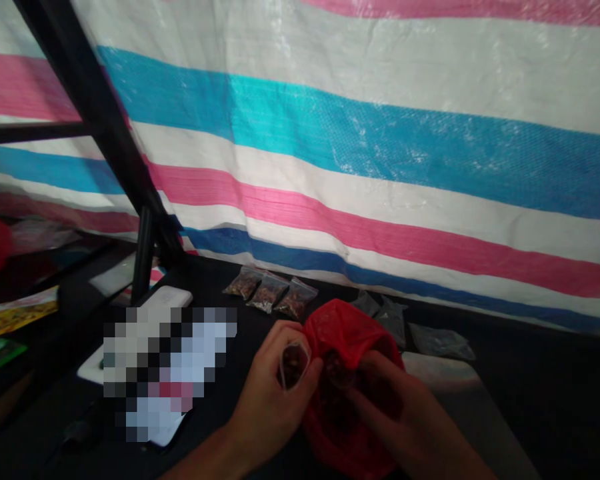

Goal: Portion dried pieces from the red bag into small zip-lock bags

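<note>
Table (pixel 243 353): black and dim across the lower frame, its back edge along the sheet's foot.
Striped sheet (pixel 380 200): creased plastic in white, blue and pink, spanning the upper frame.
Black post (pixel 105 133): slants down from the upper left, a crossbar (pixel 35 132) meeting it at the left.
Filled bags (pixel 269 293): three clear ones in a row, centre, near the sheet.
Flat clear bags (pixel 443 340): right of centre, behind the red bag and to its right.
Pale panel (pixel 460 387): lower right, partly covered by my right arm.
White device (pixel 177 299): left of centre, mostly masked by blocks.
Yellow packet (pixel 25 310): far left, above a green packet (pixel 3 353).
Red bag (pixel 350 320): lower centre, between my hands, blocking my view of the table behind; its inside is too dark to read.
Left grip (pixel 275 393): curled closely round a small clear bag (pixel 294 367), mouth gaping upward, dark bits inside.
Right grip (pixel 405 400): at the red bag's mouth; I cannot tell how far it is parted or what it holds.
</note>
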`<control>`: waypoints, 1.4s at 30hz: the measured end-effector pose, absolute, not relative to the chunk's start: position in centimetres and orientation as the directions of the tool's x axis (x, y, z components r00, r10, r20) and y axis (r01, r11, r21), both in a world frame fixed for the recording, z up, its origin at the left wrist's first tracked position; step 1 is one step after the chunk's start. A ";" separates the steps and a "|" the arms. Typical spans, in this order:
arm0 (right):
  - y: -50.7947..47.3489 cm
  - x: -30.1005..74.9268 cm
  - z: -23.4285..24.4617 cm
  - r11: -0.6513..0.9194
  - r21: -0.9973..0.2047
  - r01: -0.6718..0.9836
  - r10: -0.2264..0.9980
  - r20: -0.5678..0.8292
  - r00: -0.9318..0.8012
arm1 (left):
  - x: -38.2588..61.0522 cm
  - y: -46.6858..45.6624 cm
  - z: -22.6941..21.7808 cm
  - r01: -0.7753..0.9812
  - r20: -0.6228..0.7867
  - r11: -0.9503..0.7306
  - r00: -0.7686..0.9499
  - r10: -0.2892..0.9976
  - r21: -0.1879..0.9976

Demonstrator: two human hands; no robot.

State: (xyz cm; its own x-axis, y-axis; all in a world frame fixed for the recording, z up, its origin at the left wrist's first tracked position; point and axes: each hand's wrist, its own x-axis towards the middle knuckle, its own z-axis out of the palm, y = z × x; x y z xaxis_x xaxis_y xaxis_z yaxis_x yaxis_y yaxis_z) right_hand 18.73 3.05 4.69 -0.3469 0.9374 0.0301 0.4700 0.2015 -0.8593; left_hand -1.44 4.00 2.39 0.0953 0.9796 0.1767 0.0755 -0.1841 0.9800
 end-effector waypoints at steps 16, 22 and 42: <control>1.3 19.2 3.0 0.786 -0.172 0.594 0.579 0.543 -0.609 | -0.6 2.4 1.2 0.224 0.158 -0.213 0.238 0.958 0.951; 1.9 19.9 4.2 0.700 -0.131 0.702 0.627 0.583 -0.516 | -0.6 2.5 1.3 0.246 0.123 -0.169 0.192 0.974 0.954; 2.4 20.4 3.5 0.403 -0.455 0.794 0.876 -0.060 -0.479 | -0.4 2.6 1.9 -0.114 -0.168 0.185 0.143 0.975 0.976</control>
State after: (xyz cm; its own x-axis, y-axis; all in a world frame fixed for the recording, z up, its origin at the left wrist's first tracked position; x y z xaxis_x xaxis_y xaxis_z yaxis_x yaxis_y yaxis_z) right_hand 20.38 2.38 3.50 -0.4788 0.8759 -0.0596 0.7942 0.4031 -0.4546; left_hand -0.44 2.59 1.87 0.1428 0.9753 -0.1684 -0.1144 0.1853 0.9760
